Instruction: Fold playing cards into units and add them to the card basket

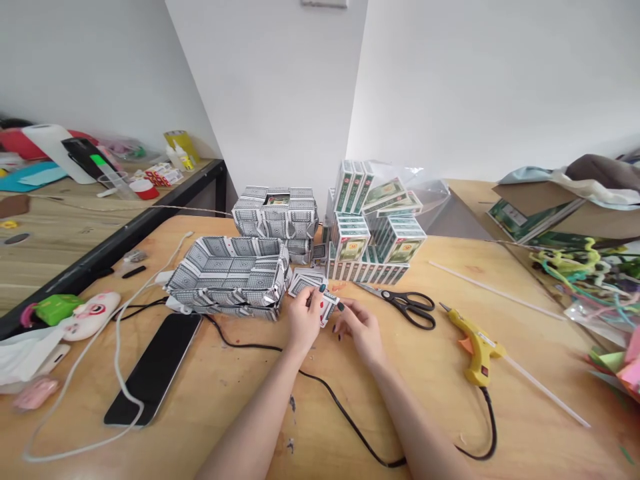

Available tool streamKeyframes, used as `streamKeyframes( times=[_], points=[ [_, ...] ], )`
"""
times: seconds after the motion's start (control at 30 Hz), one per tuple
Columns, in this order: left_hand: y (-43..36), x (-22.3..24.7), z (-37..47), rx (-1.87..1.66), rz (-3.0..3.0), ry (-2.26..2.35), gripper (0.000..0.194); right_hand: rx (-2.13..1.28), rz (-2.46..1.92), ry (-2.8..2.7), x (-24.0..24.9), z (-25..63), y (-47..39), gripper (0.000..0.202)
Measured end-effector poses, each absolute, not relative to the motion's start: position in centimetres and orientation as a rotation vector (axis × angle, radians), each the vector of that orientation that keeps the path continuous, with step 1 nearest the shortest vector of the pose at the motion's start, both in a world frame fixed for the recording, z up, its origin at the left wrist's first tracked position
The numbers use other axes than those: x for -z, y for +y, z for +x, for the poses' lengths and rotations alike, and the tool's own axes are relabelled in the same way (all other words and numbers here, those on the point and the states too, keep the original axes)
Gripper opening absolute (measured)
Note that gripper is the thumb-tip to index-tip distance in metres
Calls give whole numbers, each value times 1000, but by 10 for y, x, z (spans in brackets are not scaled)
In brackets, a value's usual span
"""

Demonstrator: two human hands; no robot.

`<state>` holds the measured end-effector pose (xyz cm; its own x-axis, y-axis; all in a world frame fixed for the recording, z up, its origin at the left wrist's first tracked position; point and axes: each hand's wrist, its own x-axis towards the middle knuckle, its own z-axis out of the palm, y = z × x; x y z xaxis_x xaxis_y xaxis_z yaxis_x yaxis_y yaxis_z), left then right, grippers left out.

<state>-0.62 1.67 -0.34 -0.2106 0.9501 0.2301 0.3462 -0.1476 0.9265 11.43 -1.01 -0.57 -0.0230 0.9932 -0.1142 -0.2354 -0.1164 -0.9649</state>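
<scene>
My left hand (303, 319) and my right hand (359, 328) meet over the wooden table (240, 400) and together pinch a folded playing card (327, 305) between their fingertips. Just behind the hands lie a few loose cards (303, 280). To the left of them stands an open box woven from folded cards (229, 275). Another card-woven box (275, 212) stands farther back, beside a stack of green-and-white card packs (376, 230).
Black scissors (407, 305) and a yellow glue gun (475, 345) lie to the right, its black cord (345, 417) running under my forearms. A phone (156, 368) with white cable lies at left. Glue sticks (543, 392), craft clutter and cardboard fill the right edge.
</scene>
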Motion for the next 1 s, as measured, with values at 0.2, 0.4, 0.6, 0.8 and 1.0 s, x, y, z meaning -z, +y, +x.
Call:
streamKeyframes(
  times=[0.2,0.4,0.6,0.8,1.0],
  points=[
    [11,4,0,-1358,1816,1319,17,-975,-1246,-1000,13,120,-5,25],
    [8,4,-2,-1332,2020,1329,16,-809,-1314,-1148,18,124,-7,22],
    [4,7,3,-1272,2088,1422,20,-721,-1402,-1218,18,124,-9,18],
    [2,10,4,-1253,2232,1491,23,-631,-1428,-1279,17,125,-9,16],
    [3,10,2,-1243,2269,1467,27,-565,-1455,-1308,15,123,-11,13]
  ],
)
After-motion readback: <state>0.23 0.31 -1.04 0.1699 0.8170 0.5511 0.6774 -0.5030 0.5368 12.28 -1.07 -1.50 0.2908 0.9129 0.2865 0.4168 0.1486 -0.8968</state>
